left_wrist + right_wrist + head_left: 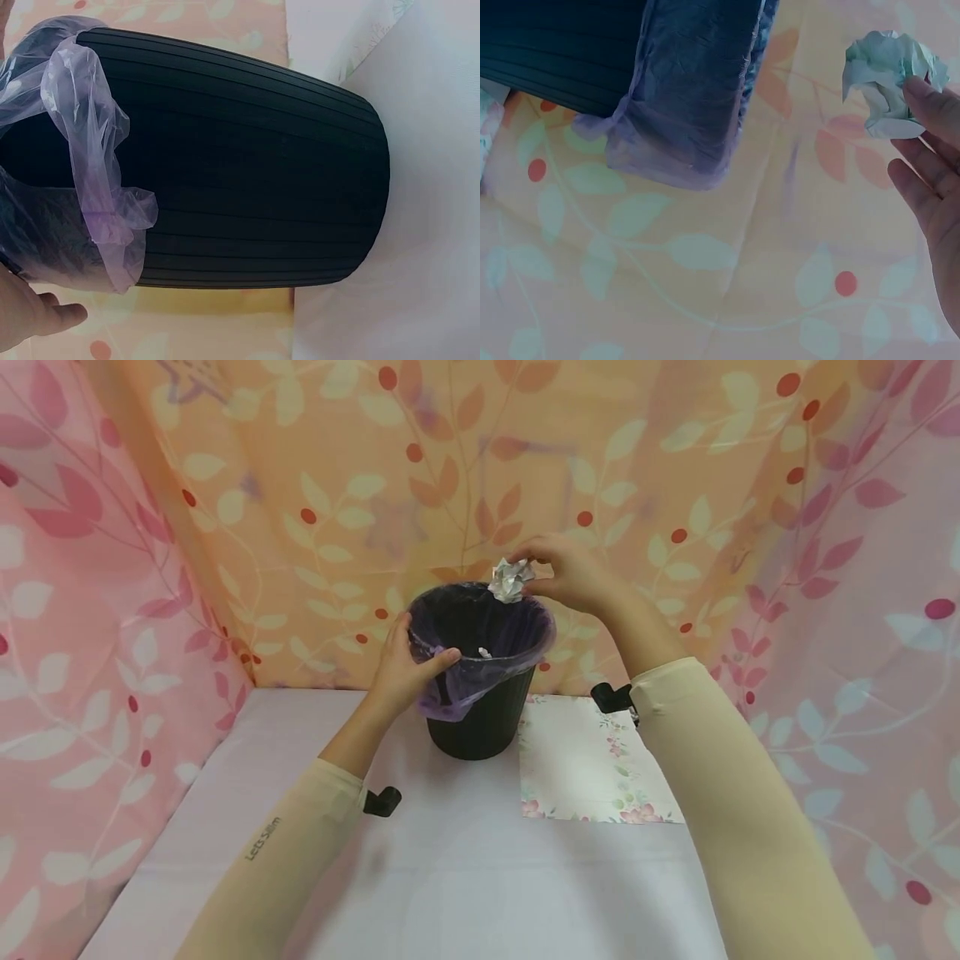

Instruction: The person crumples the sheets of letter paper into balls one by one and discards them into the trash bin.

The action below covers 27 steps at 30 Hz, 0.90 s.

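Observation:
A black ribbed trash bin (480, 727) lined with a translucent purple bag (457, 689) stands upright on the table. My left hand (405, 668) grips its near-left rim, thumb over the edge and fingers round the outside. In the left wrist view, part of that hand (30, 311) shows beside the bag's folded edge. Above the far right of the rim, my right hand (566, 575) pinches a crumpled paper ball (510, 580) between thumb and fingers. The right wrist view has this paper ball (889, 82) apart from the bin. Inside the bin lies a small white scrap (485, 652).
On the white table (480, 893), a flower-bordered paper sheet (577, 768) lies right of the bin. Leaf-patterned curtains (337, 527) enclose the back and both sides. A black wrist camera mount (611, 697) juts from the right sleeve, another mount (384, 802) from the left.

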Motion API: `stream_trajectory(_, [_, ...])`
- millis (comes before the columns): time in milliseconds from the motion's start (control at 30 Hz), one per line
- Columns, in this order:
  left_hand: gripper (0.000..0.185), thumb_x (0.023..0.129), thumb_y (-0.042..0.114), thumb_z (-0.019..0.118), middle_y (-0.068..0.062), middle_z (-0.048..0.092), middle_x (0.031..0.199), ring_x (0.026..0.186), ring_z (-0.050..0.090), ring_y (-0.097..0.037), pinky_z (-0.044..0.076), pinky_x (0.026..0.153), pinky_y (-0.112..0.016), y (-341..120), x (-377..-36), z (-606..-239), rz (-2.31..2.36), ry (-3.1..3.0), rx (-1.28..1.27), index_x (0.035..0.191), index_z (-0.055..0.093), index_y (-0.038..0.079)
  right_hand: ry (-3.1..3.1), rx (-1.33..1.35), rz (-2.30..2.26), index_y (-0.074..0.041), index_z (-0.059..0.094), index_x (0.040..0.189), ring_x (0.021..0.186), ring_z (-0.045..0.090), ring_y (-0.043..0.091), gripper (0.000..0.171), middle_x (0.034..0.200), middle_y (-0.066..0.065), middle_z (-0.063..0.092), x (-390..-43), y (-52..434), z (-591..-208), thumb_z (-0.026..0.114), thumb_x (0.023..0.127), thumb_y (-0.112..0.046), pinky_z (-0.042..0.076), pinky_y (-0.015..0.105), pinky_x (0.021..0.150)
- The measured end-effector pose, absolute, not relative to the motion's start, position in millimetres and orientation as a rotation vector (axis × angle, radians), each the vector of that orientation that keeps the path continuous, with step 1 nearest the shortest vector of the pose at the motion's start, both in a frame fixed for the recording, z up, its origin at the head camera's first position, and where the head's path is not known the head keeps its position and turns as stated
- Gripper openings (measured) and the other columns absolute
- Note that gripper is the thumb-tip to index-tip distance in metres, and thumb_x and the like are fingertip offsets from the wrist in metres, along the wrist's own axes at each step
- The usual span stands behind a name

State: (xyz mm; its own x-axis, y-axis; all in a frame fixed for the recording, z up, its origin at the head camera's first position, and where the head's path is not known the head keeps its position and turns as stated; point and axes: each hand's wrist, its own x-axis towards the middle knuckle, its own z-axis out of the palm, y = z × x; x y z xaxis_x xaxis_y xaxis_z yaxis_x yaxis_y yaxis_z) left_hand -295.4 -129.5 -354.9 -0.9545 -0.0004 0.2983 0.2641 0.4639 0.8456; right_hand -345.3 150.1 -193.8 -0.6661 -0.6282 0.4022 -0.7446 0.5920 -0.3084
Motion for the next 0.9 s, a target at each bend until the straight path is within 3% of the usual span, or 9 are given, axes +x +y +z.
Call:
stream_trajectory(467, [0.12,0.08,0.07,0.075,-0.008,0.01,0.172,0.158,0.013,-0.029,0.018,0.127,-0.052,-127,-294,-353,-1.482,-2.471,-0.22,0.164,0.013,0.01,-2.711,1.094,0.659,-0.008,0.065,0.134,0.131,0.055,0.032,0.046,0.138,0.009,0.064,-371,138,-216,0.077,0.09,-0.006,0.042,0.047,0.113])
stream_trajectory(667, [0.12,0.08,0.071,0.074,-0.005,0.008,0.173,0.158,0.012,-0.029,0.017,0.126,-0.054,-125,-294,-355,-1.501,-2.48,-0.217,0.165,0.012,0.013,-2.744,1.03,0.694,-0.013,0.061,0.14,0.135,0.051,0.03,0.051,0.146,0.006,0.058,-372,141,-220,0.077,0.092,-0.012,0.041,0.049,0.114])
stream_trajectory(900, [0.12,0.08,0.072,0.073,-0.004,0.006,0.173,0.158,0.01,-0.028,0.016,0.127,-0.053,-125,-294,-355,-1.504,-2.49,-0.209,0.165,0.01,0.015,-2.704,1.087,0.683,-0.008,0.064,0.136,0.132,0.053,0.032,0.049,0.142,0.009,0.06,-361,149,-221,0.08,0.09,-0.011,0.039,0.051,0.115])
